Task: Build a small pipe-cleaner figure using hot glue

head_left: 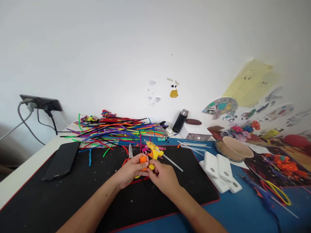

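Head view. Left hand [130, 171] and right hand [163, 176] meet over the black desk mat [73, 191], both pinched around a small orange and yellow pipe-cleaner piece [145, 162]; left fingers close on the orange part, right fingers on the yellow part below it. The piece sits between the two hands, just above the mat.

Risks, as judged:
- Yellow hot glue gun [154, 151] lies just beyond the fingertips, nozzle end unclear. If it is hot, a knuckle could brush it, or glue could drip on the mat.
- Scissors [130, 151] rest just beside the left hand, blades toward it; a slip could nick a finger.
- The piece is small and held only by fingertips, so it may twist out of shape or drop among the loose pipe cleaners [116, 131].
- Clear glue sticks [191, 146] lie loose and could roll.
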{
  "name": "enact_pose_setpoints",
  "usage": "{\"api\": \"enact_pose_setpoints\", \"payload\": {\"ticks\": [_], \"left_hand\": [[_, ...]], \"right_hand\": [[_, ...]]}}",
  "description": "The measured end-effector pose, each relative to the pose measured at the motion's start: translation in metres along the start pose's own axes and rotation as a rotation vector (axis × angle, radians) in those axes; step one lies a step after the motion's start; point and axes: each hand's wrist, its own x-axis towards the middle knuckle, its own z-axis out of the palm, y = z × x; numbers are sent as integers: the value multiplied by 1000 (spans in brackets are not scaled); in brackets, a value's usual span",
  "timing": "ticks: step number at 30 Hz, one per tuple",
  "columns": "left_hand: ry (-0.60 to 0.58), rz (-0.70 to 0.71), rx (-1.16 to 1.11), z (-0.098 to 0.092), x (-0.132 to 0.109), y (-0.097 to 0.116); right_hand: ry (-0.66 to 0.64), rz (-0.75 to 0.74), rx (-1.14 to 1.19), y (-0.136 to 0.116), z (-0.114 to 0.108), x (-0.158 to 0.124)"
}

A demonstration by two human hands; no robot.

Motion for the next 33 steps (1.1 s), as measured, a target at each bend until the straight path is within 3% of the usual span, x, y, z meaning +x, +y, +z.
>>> {"api": "enact_pose_setpoints", "payload": {"ticks": [8, 13, 22, 30, 33], "left_hand": [[61, 89, 6, -2, 3, 4], [55, 123, 116, 3, 2, 6], [92, 145, 248, 3, 3, 4], [242, 283, 470, -2, 3, 16], [230, 291, 470, -5, 2, 20]], "right_hand": [[11, -21, 296, -8, 3, 6], [-4, 60, 538, -1, 8, 1], [157, 67, 546, 3, 28, -3], [135, 200, 782, 6, 29, -8], [168, 260, 882, 11, 29, -4]]}}
